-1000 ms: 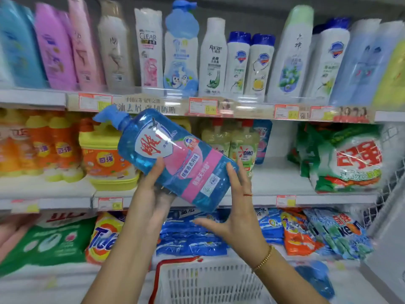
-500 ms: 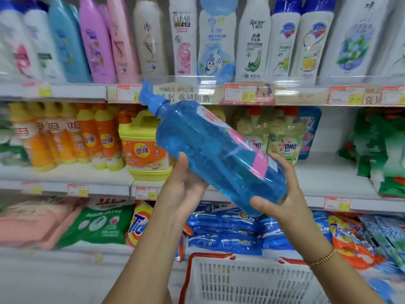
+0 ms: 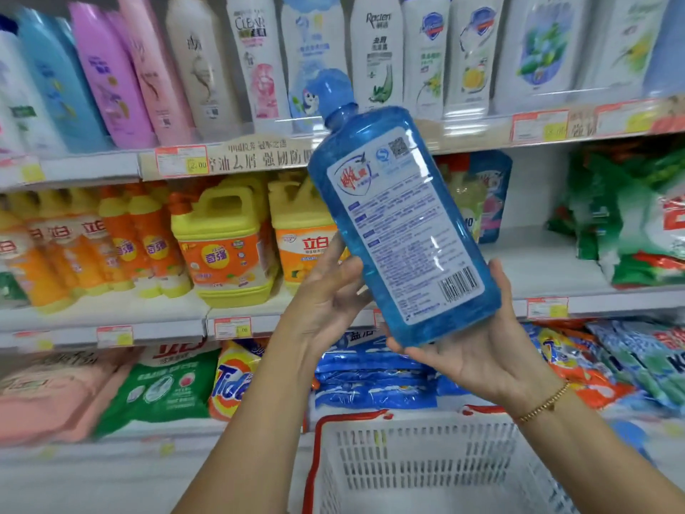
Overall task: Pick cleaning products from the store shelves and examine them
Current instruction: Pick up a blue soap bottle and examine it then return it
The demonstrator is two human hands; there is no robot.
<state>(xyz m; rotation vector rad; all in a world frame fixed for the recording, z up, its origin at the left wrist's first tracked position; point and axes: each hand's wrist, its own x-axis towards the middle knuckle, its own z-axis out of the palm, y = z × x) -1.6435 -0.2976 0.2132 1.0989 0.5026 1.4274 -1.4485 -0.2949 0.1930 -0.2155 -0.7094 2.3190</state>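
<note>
A clear blue detergent bottle [image 3: 400,224] with a blue cap is held up in front of the shelves, nearly upright and leaning left. Its back label with small print and a barcode faces me. My left hand [image 3: 326,298] grips the bottle's lower left side, thumb along the edge. My right hand [image 3: 478,346] cups the base from below and the right, fingers wrapped behind it.
A white plastic basket [image 3: 426,461] with a red rim sits below my hands. Shampoo bottles [image 3: 252,57] line the top shelf, yellow and orange dish-soap jugs [image 3: 222,243] the middle one. Washing-powder bags [image 3: 178,383] fill the bottom shelf, and green bags [image 3: 630,217] lie at the right.
The bottle has turned in my hands from its pink front label to its back label and tipped up from slanted to nearly upright. The view shifted left along the shelves.
</note>
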